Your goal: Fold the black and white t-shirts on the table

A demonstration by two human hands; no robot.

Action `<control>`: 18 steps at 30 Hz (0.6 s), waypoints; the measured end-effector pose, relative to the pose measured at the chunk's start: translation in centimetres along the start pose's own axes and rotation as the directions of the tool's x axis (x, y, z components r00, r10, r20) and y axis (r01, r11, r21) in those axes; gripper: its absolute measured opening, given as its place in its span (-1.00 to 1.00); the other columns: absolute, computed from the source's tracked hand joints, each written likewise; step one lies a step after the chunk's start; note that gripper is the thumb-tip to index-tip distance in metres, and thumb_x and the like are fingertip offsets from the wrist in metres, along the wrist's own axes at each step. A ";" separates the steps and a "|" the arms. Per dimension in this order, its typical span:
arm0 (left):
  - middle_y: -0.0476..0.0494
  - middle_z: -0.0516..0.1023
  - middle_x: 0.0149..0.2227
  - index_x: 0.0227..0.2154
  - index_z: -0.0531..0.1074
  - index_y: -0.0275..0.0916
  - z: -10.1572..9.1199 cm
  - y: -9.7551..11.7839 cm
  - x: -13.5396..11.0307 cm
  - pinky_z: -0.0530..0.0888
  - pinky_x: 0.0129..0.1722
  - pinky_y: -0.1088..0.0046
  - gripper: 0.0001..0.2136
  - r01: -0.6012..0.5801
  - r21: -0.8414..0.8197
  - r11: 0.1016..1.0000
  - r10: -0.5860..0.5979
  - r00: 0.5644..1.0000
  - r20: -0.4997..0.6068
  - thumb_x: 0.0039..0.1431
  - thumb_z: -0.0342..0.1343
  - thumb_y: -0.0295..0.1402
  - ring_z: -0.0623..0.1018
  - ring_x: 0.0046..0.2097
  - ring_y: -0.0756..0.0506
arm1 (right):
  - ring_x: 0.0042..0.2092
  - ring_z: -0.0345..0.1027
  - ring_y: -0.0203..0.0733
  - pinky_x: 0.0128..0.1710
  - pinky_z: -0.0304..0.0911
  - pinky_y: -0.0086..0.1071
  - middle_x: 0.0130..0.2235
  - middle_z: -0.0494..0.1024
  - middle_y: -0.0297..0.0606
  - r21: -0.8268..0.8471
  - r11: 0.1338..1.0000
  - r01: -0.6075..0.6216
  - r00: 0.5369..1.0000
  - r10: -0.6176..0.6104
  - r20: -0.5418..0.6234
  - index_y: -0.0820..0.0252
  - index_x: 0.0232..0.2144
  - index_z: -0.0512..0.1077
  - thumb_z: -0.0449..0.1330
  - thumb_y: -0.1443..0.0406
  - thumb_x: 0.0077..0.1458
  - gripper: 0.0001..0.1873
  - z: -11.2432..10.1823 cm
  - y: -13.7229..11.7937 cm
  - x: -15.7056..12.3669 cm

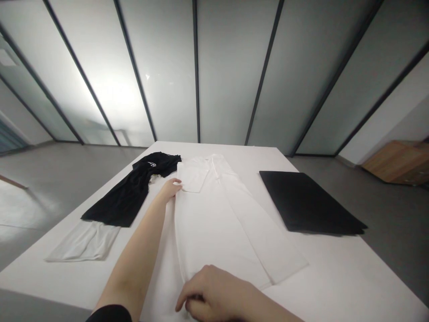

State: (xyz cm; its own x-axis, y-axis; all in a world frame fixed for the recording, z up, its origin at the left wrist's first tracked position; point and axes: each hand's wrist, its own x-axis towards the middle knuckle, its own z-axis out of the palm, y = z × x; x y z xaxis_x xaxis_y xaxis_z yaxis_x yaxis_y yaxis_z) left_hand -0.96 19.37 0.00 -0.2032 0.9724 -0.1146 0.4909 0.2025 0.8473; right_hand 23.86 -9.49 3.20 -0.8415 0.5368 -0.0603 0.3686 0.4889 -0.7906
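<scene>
White table (335, 277) under you: your left hand (170, 190) lies open on the white garment (214, 223), and your right hand (208, 290) curls at its near edge, grip unclear. Uneven pulling could twist the cloth or drag it into the black clothing (134, 192) beside your left hand.

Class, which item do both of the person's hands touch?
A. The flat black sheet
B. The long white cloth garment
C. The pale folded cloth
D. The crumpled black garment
B: the left hand rests at its far edge, the right hand on its near end of the long white cloth garment.
</scene>
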 end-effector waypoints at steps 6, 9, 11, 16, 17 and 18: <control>-0.26 0.69 -0.24 -0.01 0.64 -0.29 1.4 2.2 -0.6 0.56 -0.23 0.30 -0.61 -0.095 -0.140 0.986 0.091 0.995 -0.028 0.21 0.25 -0.16 0.66 -0.22 -0.21 | -0.50 0.33 -0.33 -0.49 0.17 -0.53 -0.51 0.55 -0.48 0.122 0.971 -0.206 0.968 0.184 0.168 -0.02 -0.20 0.74 0.23 0.40 -0.01 -0.62 -5.1 0.0 -2.3; -0.30 0.67 0.03 0.22 0.52 -0.26 4.5 3.8 -1.8 0.58 -0.08 0.30 -0.52 -0.210 -0.239 0.948 0.223 0.975 0.027 0.34 0.12 -0.15 0.66 -0.04 -0.19 | -0.55 0.30 -0.33 -0.54 0.12 -0.53 -0.56 0.48 -0.48 0.162 0.915 -0.369 0.901 0.310 0.302 0.03 -0.20 0.73 0.19 0.43 -0.03 -0.59 -8.3 1.0 -4.4; -0.32 0.59 0.18 0.35 0.39 -0.22 7.1 4.3 -3.0 0.57 0.03 0.27 -0.49 -0.305 -0.307 0.902 0.354 0.927 0.120 0.42 0.01 -0.21 0.64 0.06 -0.17 | -0.54 0.31 -0.33 -0.52 0.16 -0.52 -0.56 0.47 -0.48 0.207 0.864 -0.460 0.867 0.386 0.316 0.06 -0.17 0.71 0.18 0.42 -0.03 -0.59 -9.8 2.1 -5.6; -0.28 0.52 0.27 0.26 0.46 -0.21 11.1 3.6 -6.0 0.37 0.34 0.12 -0.53 -0.649 0.025 0.761 0.617 0.735 0.282 0.32 0.00 -0.44 0.50 0.27 -0.21 | -0.55 0.33 -0.33 -0.51 0.24 -0.49 -0.50 0.49 -0.45 0.320 0.778 -0.540 0.839 0.528 0.132 0.11 -0.11 0.60 0.19 0.28 0.16 -0.73 -10.4 4.5 -6.0; -0.30 0.52 0.27 0.23 0.49 -0.23 11.2 3.5 -6.5 0.33 0.38 0.10 -0.54 -0.708 0.111 0.697 0.647 0.688 0.329 0.30 0.02 -0.46 0.47 0.30 -0.23 | -0.55 0.33 -0.32 -0.52 0.22 -0.49 -0.51 0.47 -0.46 0.324 0.775 -0.543 0.832 0.549 0.082 0.12 -0.11 0.58 0.19 0.29 0.16 -0.74 -10.1 4.7 -5.8; -0.32 0.51 0.27 0.22 0.50 -0.25 11.1 3.5 -6.9 0.29 0.41 0.09 -0.54 -0.750 0.187 0.634 0.661 0.651 0.373 0.29 0.03 -0.48 0.44 0.33 -0.25 | -0.56 0.33 -0.32 -0.54 0.20 -0.50 -0.53 0.45 -0.48 0.320 0.774 -0.547 0.824 0.564 0.044 0.12 -0.11 0.56 0.19 0.31 0.14 -0.74 -9.8 4.8 -5.5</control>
State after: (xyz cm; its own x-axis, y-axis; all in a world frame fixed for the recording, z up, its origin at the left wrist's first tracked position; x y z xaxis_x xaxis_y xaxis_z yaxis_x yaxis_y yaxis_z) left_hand 11.61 14.64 -2.02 0.5079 0.8104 0.2920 0.6223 -0.5796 0.5261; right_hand 34.14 -3.41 5.72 -0.5032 0.6884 -0.5224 0.6189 -0.1348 -0.7738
